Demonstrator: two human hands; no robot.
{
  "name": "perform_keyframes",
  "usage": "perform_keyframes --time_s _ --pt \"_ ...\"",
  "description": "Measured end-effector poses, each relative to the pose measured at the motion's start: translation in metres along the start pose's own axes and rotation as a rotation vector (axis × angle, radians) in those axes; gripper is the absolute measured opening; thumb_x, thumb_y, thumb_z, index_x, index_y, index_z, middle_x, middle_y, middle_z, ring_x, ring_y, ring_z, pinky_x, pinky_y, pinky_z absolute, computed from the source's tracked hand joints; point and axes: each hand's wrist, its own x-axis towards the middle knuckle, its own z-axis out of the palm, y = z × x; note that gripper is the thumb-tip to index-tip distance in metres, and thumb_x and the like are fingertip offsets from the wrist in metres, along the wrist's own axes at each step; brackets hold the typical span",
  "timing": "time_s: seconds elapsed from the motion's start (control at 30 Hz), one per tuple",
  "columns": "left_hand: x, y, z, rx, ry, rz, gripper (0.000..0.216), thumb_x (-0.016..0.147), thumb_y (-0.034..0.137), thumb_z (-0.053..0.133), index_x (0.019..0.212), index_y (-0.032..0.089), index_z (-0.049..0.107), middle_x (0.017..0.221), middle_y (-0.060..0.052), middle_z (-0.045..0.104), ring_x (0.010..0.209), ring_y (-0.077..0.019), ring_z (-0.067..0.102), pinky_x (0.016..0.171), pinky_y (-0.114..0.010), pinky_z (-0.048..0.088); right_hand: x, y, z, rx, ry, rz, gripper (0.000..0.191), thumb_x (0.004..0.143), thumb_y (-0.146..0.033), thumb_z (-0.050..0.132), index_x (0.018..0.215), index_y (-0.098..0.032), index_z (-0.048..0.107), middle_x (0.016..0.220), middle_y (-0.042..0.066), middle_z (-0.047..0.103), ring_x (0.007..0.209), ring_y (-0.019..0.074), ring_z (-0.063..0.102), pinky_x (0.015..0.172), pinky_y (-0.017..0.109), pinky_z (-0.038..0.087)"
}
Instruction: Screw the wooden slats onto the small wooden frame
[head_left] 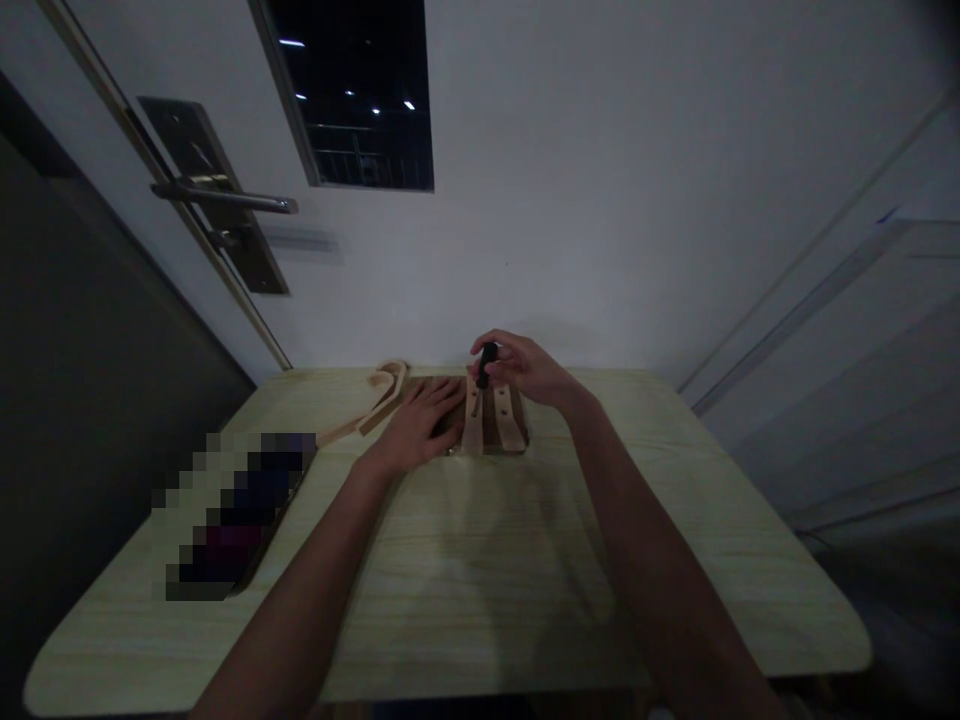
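My right hand (529,370) grips the black handle of a small screwdriver (487,362). The screwdriver stands nearly upright, its shaft slanting down to a hole in a pale wooden strip (472,435). A second pale strip (510,430) with dark holes lies to its right. Both strips rest on a darker brown wooden board (491,435). My left hand (420,425) lies flat on the left part of that board, fingers spread, covering much of it. Whether a screw sits under the tip is too small to make out.
Curved pale wooden hook pieces (386,390) lie left of the board at the table's back. A blurred-out, dark flat object (259,510) is at the left on the pale wood-grain table (480,600). Behind stands a white door with a metal handle (232,200).
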Motion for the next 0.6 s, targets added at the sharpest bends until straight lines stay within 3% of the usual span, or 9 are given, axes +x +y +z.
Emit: perform_keyframes --time_s 0.2,0.43,0.6 --pt "0.0 -0.007 -0.002 -0.054 -0.036 0.006 0.067 0.091 0.036 0.058 0.151 0.017 0.037 0.158 -0.015 0.035 0.149 -0.0325 0.028 0.121 -0.06 0.015 -0.001 -0.001 0.0 -0.007 0.012 0.021 0.023 0.085 -0.026 0.062 0.106 -0.02 0.054 0.093 0.004 0.068 0.087 0.0152 0.069 0.078 0.031 0.055" --pt "0.0 -0.012 0.001 -0.043 -0.049 0.018 0.082 0.082 0.046 0.071 0.152 0.02 0.037 0.158 -0.016 0.034 0.149 -0.0348 0.026 0.12 -0.062 0.014 -0.001 -0.002 -0.001 -0.015 0.007 0.027 0.024 0.084 -0.028 0.064 0.103 -0.02 0.053 0.092 0.004 0.068 0.085 0.015 0.069 0.079 0.032 0.056" --pt "0.0 -0.011 -0.004 -0.092 -0.078 0.01 0.069 0.089 0.037 0.064 0.151 0.024 0.038 0.159 -0.011 0.032 0.15 -0.0331 0.026 0.121 -0.062 0.015 -0.002 -0.009 0.002 -0.092 0.037 0.062 0.017 0.084 -0.021 0.06 0.1 -0.021 0.054 0.095 0.004 0.068 0.086 0.0147 0.069 0.077 0.03 0.056"
